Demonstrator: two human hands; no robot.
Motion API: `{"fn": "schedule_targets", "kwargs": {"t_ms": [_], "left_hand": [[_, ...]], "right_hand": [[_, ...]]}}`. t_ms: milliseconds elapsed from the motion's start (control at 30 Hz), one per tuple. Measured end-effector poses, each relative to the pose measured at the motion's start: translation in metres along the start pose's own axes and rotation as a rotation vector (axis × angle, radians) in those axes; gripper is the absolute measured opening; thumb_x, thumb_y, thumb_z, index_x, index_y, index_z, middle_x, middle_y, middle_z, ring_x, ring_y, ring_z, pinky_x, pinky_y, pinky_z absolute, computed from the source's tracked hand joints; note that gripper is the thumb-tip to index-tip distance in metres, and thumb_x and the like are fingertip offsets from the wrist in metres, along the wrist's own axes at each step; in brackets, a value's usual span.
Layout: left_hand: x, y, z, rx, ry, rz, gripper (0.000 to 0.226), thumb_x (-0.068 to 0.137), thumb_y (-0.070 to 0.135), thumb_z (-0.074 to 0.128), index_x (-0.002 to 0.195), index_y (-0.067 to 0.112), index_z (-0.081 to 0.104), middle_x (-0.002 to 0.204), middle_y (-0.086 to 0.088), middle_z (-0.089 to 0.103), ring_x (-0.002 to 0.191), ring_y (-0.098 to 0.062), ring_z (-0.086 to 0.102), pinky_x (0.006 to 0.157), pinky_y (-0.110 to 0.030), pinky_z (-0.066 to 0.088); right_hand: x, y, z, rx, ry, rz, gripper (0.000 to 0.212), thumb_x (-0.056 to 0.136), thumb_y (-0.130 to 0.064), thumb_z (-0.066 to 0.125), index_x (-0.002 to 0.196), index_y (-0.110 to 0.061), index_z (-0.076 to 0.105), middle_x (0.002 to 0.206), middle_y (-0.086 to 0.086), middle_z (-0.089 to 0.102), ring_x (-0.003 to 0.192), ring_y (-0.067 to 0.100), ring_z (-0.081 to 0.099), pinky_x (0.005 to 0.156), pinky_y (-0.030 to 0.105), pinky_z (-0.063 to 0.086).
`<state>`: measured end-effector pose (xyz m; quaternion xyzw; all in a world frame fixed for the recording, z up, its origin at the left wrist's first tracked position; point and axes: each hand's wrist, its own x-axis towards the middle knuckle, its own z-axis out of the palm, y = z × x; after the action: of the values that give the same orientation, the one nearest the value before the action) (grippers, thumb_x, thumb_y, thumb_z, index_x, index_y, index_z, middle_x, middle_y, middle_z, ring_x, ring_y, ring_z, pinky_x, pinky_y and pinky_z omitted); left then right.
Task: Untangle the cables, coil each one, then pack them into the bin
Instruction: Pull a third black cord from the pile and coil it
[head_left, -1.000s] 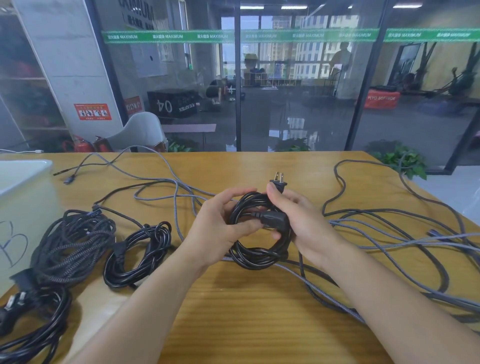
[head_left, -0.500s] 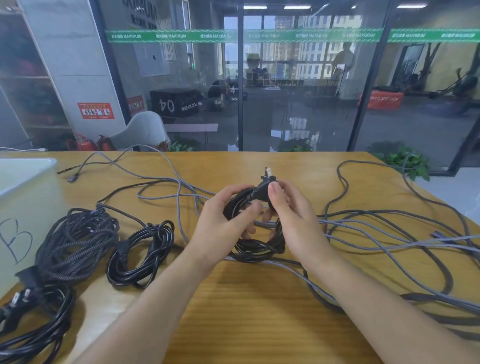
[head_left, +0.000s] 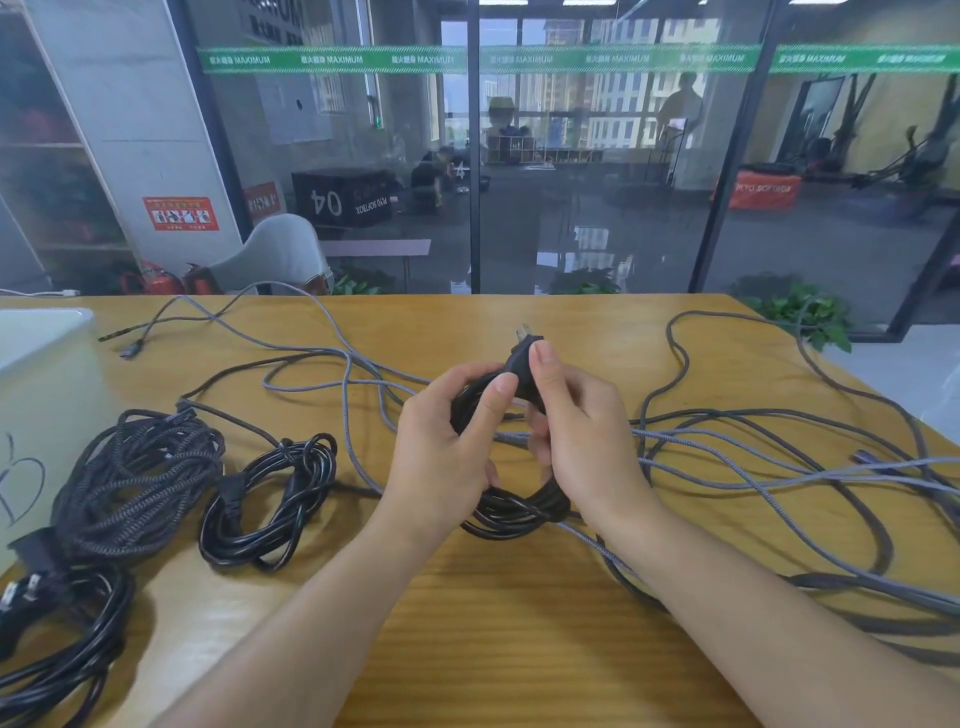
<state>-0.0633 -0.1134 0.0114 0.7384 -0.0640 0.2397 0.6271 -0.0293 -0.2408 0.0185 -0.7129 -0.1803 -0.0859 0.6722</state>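
**A:** Black coil (head_left: 511, 506) held just above tabletop (head_left: 519, 649), plug (head_left: 524, 353) sticking up and away. Tuck next?

**B:** Probably. Right hand (head_left: 582, 441) fingers clamped on plug, nearer it; left hand (head_left: 447, 447) fingers wrapped round coil's left side.

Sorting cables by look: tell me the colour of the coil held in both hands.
Glossy black coil, seen in the head view, its only view.

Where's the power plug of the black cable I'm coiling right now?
Centre of the head view: the plug sticks up above the black coil, pinched by the right hand.
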Motion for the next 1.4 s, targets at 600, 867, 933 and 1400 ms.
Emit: {"fn": "schedule_targets", "kwargs": {"t_ms": [600, 867, 933, 1400], "left_hand": [[0.004, -0.005, -0.004, 0.152, 0.046, 0.073, 0.027, 0.103, 0.039, 0.058, 0.099, 0.018, 0.075, 0.062, 0.022, 0.062, 0.054, 0.001, 0.056, 0.056, -0.011, 0.04], [0.007, -0.007, -0.003, 0.007, 0.114, 0.101, 0.045, 0.093, 0.05, 0.058, 0.083, 0.007, 0.068, 0.052, 0.017, 0.047, 0.046, -0.003, 0.039, 0.047, -0.014, 0.031], [0.007, -0.005, -0.004, -0.01, 0.117, 0.095, 0.046, 0.092, 0.049, 0.06, 0.082, 0.005, 0.068, 0.052, 0.017, 0.05, 0.045, -0.002, 0.041, 0.047, -0.013, 0.031], [-0.018, 0.006, -0.011, 0.1, 0.116, -0.035, 0.031, 0.103, 0.033, 0.062, 0.084, 0.01, 0.069, 0.051, 0.02, 0.054, 0.045, 0.001, 0.047, 0.048, -0.014, 0.035]], "right_hand": [[-0.006, 0.006, 0.007, 0.005, -0.079, 0.019, 0.048, 0.103, -0.058, 0.042, 0.095, -0.023, 0.074, 0.064, 0.008, 0.043, 0.054, 0.019, 0.046, 0.044, 0.036, 0.051], [-0.002, 0.0, 0.015, 0.095, 0.031, 0.096, 0.061, 0.094, -0.066, 0.053, 0.083, -0.013, 0.081, 0.05, -0.004, 0.03, 0.048, 0.016, 0.03, 0.044, 0.031, 0.029], [-0.003, -0.002, 0.015, 0.129, 0.02, 0.14, 0.056, 0.096, -0.064, 0.054, 0.081, -0.018, 0.083, 0.049, -0.004, 0.032, 0.047, 0.016, 0.03, 0.043, 0.031, 0.026], [-0.014, 0.001, 0.018, 0.031, -0.037, 0.203, 0.077, 0.095, -0.071, 0.051, 0.086, 0.003, 0.072, 0.059, 0.004, 0.038, 0.048, 0.019, 0.031, 0.043, 0.033, 0.028]]}}
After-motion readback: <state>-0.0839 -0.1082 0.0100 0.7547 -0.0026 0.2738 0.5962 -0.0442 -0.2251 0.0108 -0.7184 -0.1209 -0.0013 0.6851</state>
